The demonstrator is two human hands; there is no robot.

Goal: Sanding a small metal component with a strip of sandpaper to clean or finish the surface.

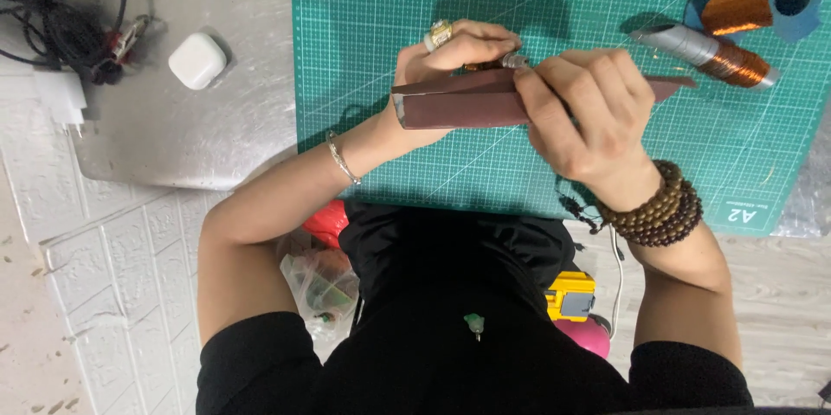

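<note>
Over the green cutting mat (537, 0), I see both hands closed on a folded strip of reddish-brown sandpaper (467, 102). The left hand (450, 60), ringed, wraps its left end from behind; the right hand (589, 112) pinches the middle, fingers curled tight, pressing a small metal tip (514, 60) against the top fold. What that tip belongs to is hidden by fingers. A grey tube wound with copper wire (710, 53) lies far right, a white case (197, 60) far left.
</note>
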